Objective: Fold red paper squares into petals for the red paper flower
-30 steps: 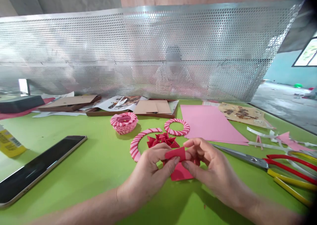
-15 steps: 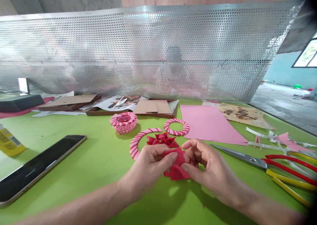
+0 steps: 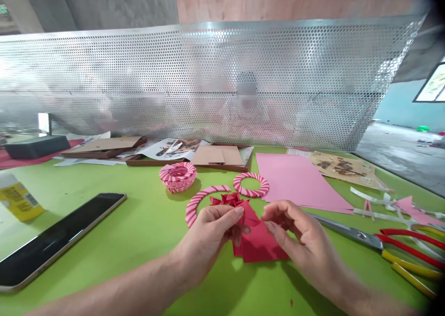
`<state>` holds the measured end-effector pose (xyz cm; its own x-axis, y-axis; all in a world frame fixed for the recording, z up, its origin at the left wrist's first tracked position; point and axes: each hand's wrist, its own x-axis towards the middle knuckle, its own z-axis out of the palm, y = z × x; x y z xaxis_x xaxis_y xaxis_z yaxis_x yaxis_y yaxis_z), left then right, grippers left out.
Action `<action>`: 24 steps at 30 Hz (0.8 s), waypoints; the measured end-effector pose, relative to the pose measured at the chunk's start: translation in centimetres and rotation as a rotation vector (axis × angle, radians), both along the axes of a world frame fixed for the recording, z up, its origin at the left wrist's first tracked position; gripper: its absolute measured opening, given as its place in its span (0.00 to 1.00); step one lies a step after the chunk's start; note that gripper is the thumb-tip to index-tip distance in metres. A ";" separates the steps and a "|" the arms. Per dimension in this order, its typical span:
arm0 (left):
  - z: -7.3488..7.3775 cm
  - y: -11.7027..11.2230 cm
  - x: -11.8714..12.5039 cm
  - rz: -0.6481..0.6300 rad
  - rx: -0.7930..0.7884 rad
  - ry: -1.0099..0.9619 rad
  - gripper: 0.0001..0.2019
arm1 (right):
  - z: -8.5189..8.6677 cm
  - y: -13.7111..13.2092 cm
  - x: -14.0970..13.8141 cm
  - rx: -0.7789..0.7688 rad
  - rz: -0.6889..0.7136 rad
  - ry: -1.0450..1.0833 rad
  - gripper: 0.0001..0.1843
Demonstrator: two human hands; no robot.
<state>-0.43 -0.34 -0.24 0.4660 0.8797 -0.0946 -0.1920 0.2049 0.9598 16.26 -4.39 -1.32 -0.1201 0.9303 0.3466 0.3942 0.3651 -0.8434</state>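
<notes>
Our left grip [image 3: 208,237] pinches the folded red paper [image 3: 260,244] narrowly at its upper left, mid-way along the near edge of the green surface [image 3: 114,232]. Our right grip [image 3: 306,241] curls narrowly just beside the paper; we cannot tell if it holds.

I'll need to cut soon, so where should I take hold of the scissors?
Take the scissors by the red and yellow handles, coming from the right. They lie flat with the blades pointing left toward your right hand, so the handles are the end farthest from the points, and they sit clear of your hand.
</notes>
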 end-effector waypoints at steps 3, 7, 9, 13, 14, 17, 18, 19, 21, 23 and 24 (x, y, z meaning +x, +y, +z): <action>0.1 0.0 0.0 0.004 -0.031 -0.014 0.14 | -0.3 0.0 0.1 0.182 -0.010 -0.096 0.07; 0.1 -0.2 0.1 0.017 -0.086 -0.036 0.13 | -0.8 0.1 0.5 0.446 0.007 -0.236 0.09; 0.0 -0.3 0.2 0.001 -0.106 -0.057 0.13 | -0.7 0.2 0.6 0.536 0.004 -0.325 0.10; -0.1 -0.7 0.3 -0.027 -0.124 -0.082 0.13 | -0.3 0.0 0.8 0.665 -0.038 -0.463 0.09; -0.1 -0.8 0.3 -0.031 -0.132 -0.084 0.13 | -0.3 0.0 0.8 0.691 -0.047 -0.474 0.09; -0.2 -1.0 0.2 -0.043 -0.141 -0.095 0.11 | -0.2 0.0 1.0 0.742 -0.035 -0.483 0.10; -0.2 -1.0 0.2 -0.051 -0.141 -0.099 0.10 | -0.2 -0.1 1.1 0.753 -0.025 -0.487 0.10; -0.2 -1.0 0.2 -0.059 -0.140 -0.104 0.10 | -0.2 -0.1 1.2 0.763 -0.014 -0.496 0.10; -0.2 -1.0 0.2 -0.083 -0.136 -0.115 0.10 | -0.2 -0.1 1.3 0.787 0.003 -0.517 0.11; -0.2 -1.0 0.2 -0.113 -0.132 -0.124 0.10 | -0.3 -0.1 1.4 0.800 0.016 -0.540 0.12; -0.2 -1.0 0.2 -0.125 -0.123 -0.127 0.10 | -0.3 -0.1 1.4 0.804 0.025 -0.551 0.12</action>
